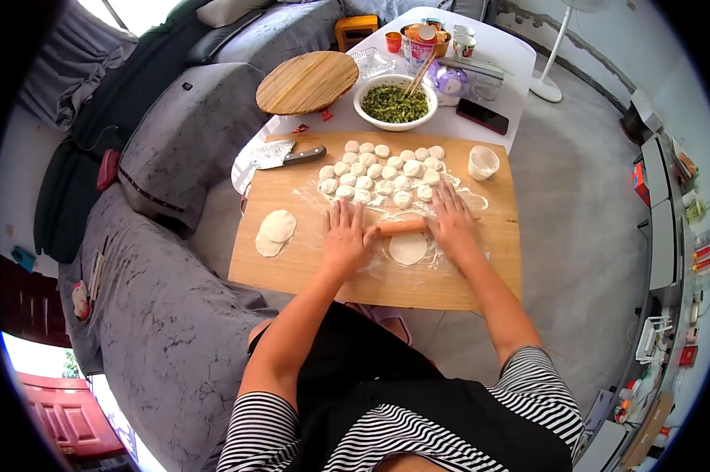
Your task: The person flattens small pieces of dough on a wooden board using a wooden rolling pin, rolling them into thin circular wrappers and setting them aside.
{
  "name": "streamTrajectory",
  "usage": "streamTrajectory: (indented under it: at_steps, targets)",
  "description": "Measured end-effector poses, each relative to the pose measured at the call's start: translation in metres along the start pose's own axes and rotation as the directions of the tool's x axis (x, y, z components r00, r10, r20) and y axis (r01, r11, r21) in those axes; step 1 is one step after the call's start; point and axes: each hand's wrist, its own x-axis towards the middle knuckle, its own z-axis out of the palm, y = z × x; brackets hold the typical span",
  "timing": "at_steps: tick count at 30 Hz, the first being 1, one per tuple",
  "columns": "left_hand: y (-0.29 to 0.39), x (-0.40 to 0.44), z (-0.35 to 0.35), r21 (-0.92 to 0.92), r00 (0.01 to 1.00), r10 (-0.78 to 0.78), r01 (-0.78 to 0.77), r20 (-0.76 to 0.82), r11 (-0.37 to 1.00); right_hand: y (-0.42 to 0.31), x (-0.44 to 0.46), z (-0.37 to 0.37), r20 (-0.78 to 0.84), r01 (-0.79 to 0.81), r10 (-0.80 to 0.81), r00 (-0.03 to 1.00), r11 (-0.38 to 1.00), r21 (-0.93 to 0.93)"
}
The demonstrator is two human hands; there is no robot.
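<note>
Under both of my palms lies a wooden rolling pin [402, 227], across a round dough wrapper [408, 249] on the floured wooden board [331, 283]. My left hand [347, 236] presses on the pin's left end, fingers stretched forward, thumb toward the middle. Flat over the right end is my right hand [452, 222], its fingers extended and slightly apart. Just beyond the hands, several small flattened dough pieces [384, 187] sit in rows. A few rolled wrappers [276, 233] overlap on the board's left side.
A cleaver [288, 155] lies on the board's back left, and a tub [483, 163] stands at its back right. Behind are a bowl of chopped green filling [395, 103] with chopsticks, a round woven tray [307, 82] and a phone [482, 116]. A grey-covered sofa [150, 315] is at left.
</note>
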Motion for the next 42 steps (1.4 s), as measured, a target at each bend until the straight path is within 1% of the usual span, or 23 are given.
streamTrajectory:
  at_steps: [1, 3, 6, 7, 10, 12, 13, 15, 16, 20, 22, 24, 25, 27, 29, 31, 33, 35, 36, 38, 39, 40, 42]
  targets:
    - [0.002, -0.014, -0.003, 0.003, 1.0, 0.0, 0.0, -0.011, 1.0, 0.002, -0.018, -0.007, -0.009, 0.007, -0.007, 1.0, 1.0, -0.001]
    - [0.01, -0.052, -0.009, 0.056, 0.989, 0.141, -0.144, 0.051, 0.988, 0.001, -0.056, -0.024, 0.142, -0.019, 0.018, 0.99, 1.0, 0.007]
    - [0.024, -0.072, -0.008, 0.036, 0.996, 0.085, -0.086, 0.041, 0.996, 0.002, -0.067, -0.028, 0.111, 0.017, -0.011, 0.994, 0.998, -0.055]
    - [0.024, -0.058, -0.007, 0.042, 0.998, 0.062, -0.062, 0.005, 0.997, -0.004, -0.066, -0.029, 0.148, 0.005, 0.002, 0.989, 0.999, -0.045]
    - [0.021, -0.027, -0.009, 0.041, 1.0, 0.011, -0.01, -0.013, 0.999, -0.01, -0.03, -0.018, 0.11, -0.048, 0.042, 0.993, 0.998, 0.045]
    - [0.022, -0.021, -0.018, 0.02, 0.994, 0.016, -0.018, 0.105, 1.0, -0.004, -0.041, -0.004, 0.06, -0.027, 0.025, 0.998, 0.999, 0.036]
    - [0.019, -0.04, -0.01, 0.036, 0.995, 0.075, -0.078, 0.058, 0.996, -0.005, -0.053, -0.014, 0.047, -0.023, 0.021, 0.999, 0.999, 0.034]
    - [0.034, -0.082, -0.023, 0.0, 0.988, 0.113, -0.114, 0.104, 0.993, -0.009, -0.086, -0.038, 0.063, 0.111, -0.109, 0.992, 0.994, -0.022]
    - [0.038, -0.09, -0.025, -0.032, 0.987, 0.13, -0.127, 0.09, 0.991, -0.007, -0.089, -0.038, 0.06, 0.112, -0.109, 0.992, 0.992, -0.054]
    - [0.02, -0.031, -0.005, 0.025, 0.998, 0.052, -0.053, 0.042, 0.998, -0.004, -0.037, -0.018, 0.089, 0.006, -0.004, 0.996, 0.999, -0.032]
    - [0.016, -0.02, -0.006, 0.038, 0.997, 0.061, -0.062, 0.038, 0.997, -0.006, -0.019, -0.008, -0.016, -0.023, 0.023, 1.0, 1.0, -0.006]
    - [0.014, -0.031, -0.015, 0.035, 0.993, 0.079, -0.082, 0.091, 0.996, -0.009, -0.054, -0.017, 0.001, 0.011, -0.011, 1.0, 1.0, 0.012]
    - [0.009, -0.051, -0.004, 0.086, 0.987, 0.152, -0.155, 0.046, 0.984, -0.006, -0.065, -0.021, 0.017, 0.035, -0.036, 0.999, 0.999, 0.025]
    - [0.024, -0.079, -0.014, -0.002, 0.986, 0.121, -0.121, 0.116, 0.993, 0.001, -0.066, -0.022, 0.006, 0.048, -0.048, 0.999, 0.999, 0.012]
    - [0.015, -0.06, 0.003, -0.019, 0.994, 0.109, -0.109, 0.029, 0.994, -0.006, -0.082, -0.024, 0.072, 0.032, -0.033, 0.997, 0.999, 0.023]
    - [0.011, -0.02, 0.005, -0.02, 0.999, 0.052, -0.052, 0.006, 0.998, -0.006, -0.032, -0.021, -0.006, -0.011, 0.01, 1.0, 1.0, -0.024]
    - [0.008, -0.015, -0.001, -0.012, 0.998, 0.062, -0.062, 0.03, 0.998, -0.009, -0.034, -0.015, -0.017, -0.04, 0.039, 0.999, 0.999, -0.031]
    - [0.008, -0.024, -0.011, -0.002, 0.997, 0.069, -0.069, 0.026, 0.998, -0.009, -0.061, -0.02, 0.077, -0.007, 0.006, 0.997, 1.0, 0.007]
    - [0.011, -0.055, -0.018, 0.014, 0.99, 0.114, -0.115, 0.084, 0.993, -0.008, -0.082, -0.025, 0.08, 0.053, -0.052, 0.995, 0.999, -0.008]
    - [0.01, -0.059, -0.019, 0.03, 0.976, 0.162, -0.168, 0.147, 0.985, -0.006, -0.094, -0.033, 0.085, 0.044, -0.044, 0.995, 0.999, 0.002]
    - [0.01, -0.055, -0.015, 0.011, 0.983, 0.145, -0.147, 0.109, 0.989, -0.008, -0.105, -0.036, 0.122, 0.028, -0.031, 0.992, 0.999, 0.021]
    - [0.012, -0.058, -0.011, -0.015, 0.989, 0.12, -0.119, 0.084, 0.993, -0.01, -0.093, -0.035, 0.061, 0.013, -0.013, 0.998, 1.0, -0.008]
    - [0.01, -0.029, -0.004, -0.018, 0.997, 0.075, -0.075, 0.028, 0.997, -0.009, -0.057, -0.025, 0.062, -0.025, 0.026, 0.998, 1.0, -0.016]
